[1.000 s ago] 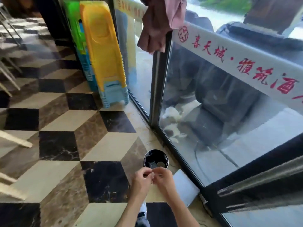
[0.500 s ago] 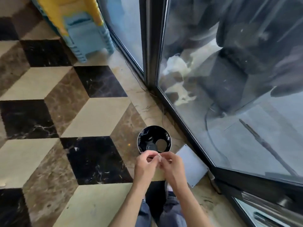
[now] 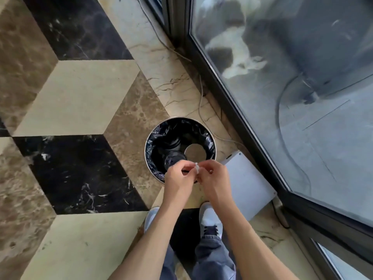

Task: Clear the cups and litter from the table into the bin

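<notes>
A round metal bin (image 3: 148, 146) with a black liner stands on the marble floor just ahead of my feet. Inside it I see dark round lids and one cup (image 3: 195, 152) with a pale bottom. My left hand (image 3: 177, 182) and my right hand (image 3: 215, 181) are held together over the bin's near rim. Between their fingertips they pinch a small white scrap of litter (image 3: 196, 168). No table is in view.
A glass wall with a dark frame (image 3: 232, 110) runs along the right. A thin cable (image 3: 201, 102) lies along its base. A flat white panel (image 3: 248, 184) rests on the floor right of the bin. My shoes (image 3: 211, 217) stand below my hands.
The view has tilted down and drawn closer to the bin. My hands stay together on the white scrap, now right over the bin's near rim.
</notes>
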A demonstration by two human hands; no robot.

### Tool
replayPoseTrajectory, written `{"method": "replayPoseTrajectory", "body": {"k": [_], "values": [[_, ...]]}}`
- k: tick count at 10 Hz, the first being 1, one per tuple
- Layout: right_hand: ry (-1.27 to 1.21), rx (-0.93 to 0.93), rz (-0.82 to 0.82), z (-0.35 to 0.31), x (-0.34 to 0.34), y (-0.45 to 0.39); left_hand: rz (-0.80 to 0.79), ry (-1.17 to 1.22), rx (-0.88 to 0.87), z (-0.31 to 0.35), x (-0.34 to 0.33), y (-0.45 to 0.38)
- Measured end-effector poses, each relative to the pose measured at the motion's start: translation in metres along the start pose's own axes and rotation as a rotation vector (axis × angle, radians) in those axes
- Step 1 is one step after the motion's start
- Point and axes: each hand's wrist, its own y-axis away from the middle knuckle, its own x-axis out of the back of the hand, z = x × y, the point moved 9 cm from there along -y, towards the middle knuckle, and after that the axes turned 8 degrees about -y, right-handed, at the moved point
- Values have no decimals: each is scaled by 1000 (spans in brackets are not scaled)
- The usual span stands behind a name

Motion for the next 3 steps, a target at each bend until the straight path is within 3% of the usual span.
{"method": "replayPoseTrajectory", "body": {"k": [3], "values": [[33,-6,72,-2,4,-22,9,-61,13,-7,8,-36]]}}
